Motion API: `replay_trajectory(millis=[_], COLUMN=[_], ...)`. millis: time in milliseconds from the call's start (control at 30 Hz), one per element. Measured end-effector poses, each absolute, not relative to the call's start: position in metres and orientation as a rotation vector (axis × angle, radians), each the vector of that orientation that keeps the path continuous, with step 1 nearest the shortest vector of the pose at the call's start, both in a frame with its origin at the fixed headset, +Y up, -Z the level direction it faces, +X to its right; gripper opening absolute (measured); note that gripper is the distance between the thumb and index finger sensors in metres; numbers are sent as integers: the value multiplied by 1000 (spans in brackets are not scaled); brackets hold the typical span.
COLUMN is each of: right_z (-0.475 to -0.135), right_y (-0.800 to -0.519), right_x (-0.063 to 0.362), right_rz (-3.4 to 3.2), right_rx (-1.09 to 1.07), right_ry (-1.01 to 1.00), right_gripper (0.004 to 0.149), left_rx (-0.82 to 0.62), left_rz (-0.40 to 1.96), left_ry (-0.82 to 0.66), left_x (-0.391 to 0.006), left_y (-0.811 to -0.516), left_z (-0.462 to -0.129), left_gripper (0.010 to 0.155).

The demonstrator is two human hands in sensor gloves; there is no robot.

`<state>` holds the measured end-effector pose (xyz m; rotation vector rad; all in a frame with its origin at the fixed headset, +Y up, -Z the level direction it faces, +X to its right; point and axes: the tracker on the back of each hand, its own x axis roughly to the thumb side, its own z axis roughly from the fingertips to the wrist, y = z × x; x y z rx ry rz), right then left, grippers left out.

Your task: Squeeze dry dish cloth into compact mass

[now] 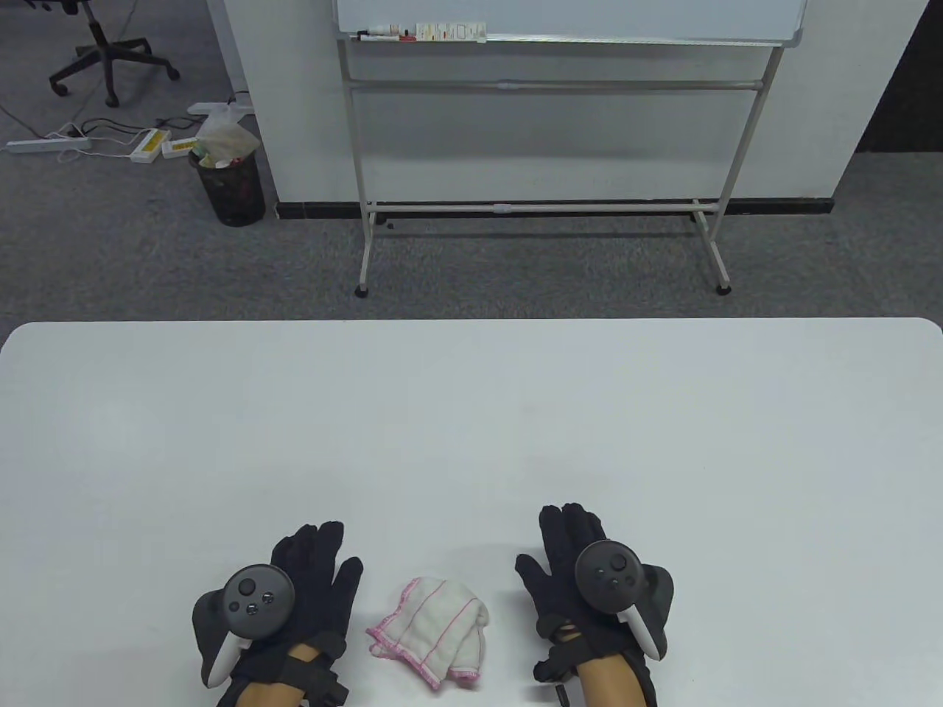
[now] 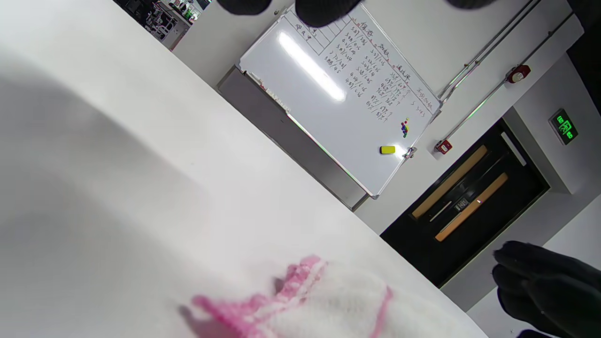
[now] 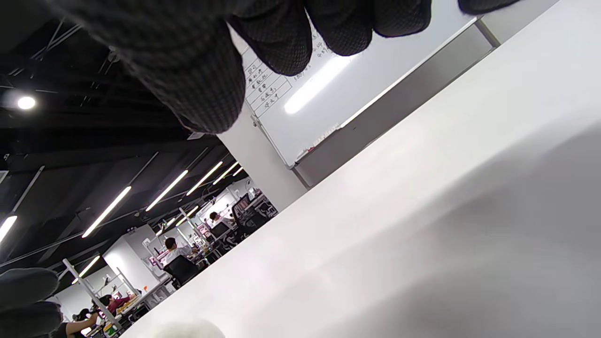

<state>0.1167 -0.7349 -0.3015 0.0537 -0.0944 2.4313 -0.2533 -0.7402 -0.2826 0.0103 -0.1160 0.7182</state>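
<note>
A white dish cloth with pink edging and thin pink stripes lies loosely bunched on the white table near the front edge. My left hand rests flat on the table just left of the cloth, fingers extended, empty. My right hand rests flat just right of the cloth, fingers extended, empty. Neither hand touches the cloth. The cloth's pink edge shows close up in the left wrist view, with my right hand beyond it. A bit of the cloth shows at the bottom of the right wrist view.
A wheeled whiteboard stands on the carpet beyond the table's far edge. A black waste bin and an office chair stand at the far left.
</note>
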Motion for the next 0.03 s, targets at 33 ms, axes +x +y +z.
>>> replay_trajectory(millis=[33], right_z=[-301], right_y=[-735], right_x=[116], right_rz=[2432], right_rx=[60], right_ry=[-96], right_gripper=[75], left_rx=[9], left_rz=[718], left_ry=[-118], left_x=[-253], left_y=[-740], left_z=[-283], left_gripper=[73])
